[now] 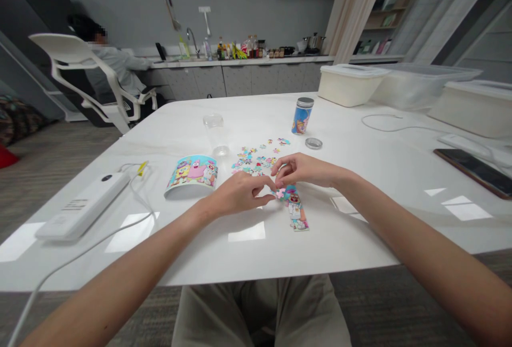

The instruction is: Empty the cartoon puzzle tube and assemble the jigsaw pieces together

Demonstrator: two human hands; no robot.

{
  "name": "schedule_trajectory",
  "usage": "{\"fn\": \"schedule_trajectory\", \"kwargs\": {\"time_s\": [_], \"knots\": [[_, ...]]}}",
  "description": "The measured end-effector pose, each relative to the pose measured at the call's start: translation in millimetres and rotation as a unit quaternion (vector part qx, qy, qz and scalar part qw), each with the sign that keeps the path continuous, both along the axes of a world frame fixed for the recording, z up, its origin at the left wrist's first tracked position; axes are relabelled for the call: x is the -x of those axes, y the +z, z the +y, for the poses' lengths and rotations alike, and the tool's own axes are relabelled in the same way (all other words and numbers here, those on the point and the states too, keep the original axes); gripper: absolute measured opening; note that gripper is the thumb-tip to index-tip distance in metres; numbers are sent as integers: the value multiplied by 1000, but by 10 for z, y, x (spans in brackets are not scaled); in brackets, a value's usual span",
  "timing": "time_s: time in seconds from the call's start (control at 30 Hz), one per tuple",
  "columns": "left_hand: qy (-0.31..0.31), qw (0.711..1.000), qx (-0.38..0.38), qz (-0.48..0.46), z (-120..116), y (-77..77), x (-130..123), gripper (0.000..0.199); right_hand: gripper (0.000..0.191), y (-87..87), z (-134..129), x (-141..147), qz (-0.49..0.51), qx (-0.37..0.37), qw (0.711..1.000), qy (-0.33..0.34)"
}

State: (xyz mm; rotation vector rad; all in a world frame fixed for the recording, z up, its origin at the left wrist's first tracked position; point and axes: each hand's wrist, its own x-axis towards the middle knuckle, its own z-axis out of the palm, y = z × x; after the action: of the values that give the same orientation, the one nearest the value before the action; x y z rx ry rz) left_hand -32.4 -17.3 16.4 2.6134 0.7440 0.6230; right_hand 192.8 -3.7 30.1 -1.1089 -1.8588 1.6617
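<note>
A partly joined strip of jigsaw puzzle, with cartoon figures on it, lies flat on the white table before me. At its upper left corner is a pink and blue puzzle piece. My left hand reaches this piece from the left, thumb and forefinger closed at its edge. Just above it, my right hand has its fingers curled and pinched together; whatever they hold is hidden. Loose puzzle pieces are scattered beyond both hands. A curved picture card with cartoon characters stands left of my left hand.
Behind the pieces are a clear plastic jar, a blue picture can and a metal lid. A white power strip with its cable lies left, a phone right. Storage boxes line the far right. A person sits far left.
</note>
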Motion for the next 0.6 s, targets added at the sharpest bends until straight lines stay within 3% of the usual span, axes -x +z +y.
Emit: {"fn": "schedule_trajectory", "kwargs": {"time_s": [0.17,0.27,0.4,0.6], "knots": [[-44,991,-104,68,-11,-77,-4,35,21,2,-18,23,-11,-18,999,28],[-59,987,-128,81,-34,-96,-10,37,19,61,-15,-16,-72,-97,991,57],[-100,980,-141,98,-70,-112,-26,35,15,156,-21,-115,-190,-187,957,118],[-106,976,-144,125,-79,-154,-71,36,11,116,-40,-163,-235,-160,942,177]]}}
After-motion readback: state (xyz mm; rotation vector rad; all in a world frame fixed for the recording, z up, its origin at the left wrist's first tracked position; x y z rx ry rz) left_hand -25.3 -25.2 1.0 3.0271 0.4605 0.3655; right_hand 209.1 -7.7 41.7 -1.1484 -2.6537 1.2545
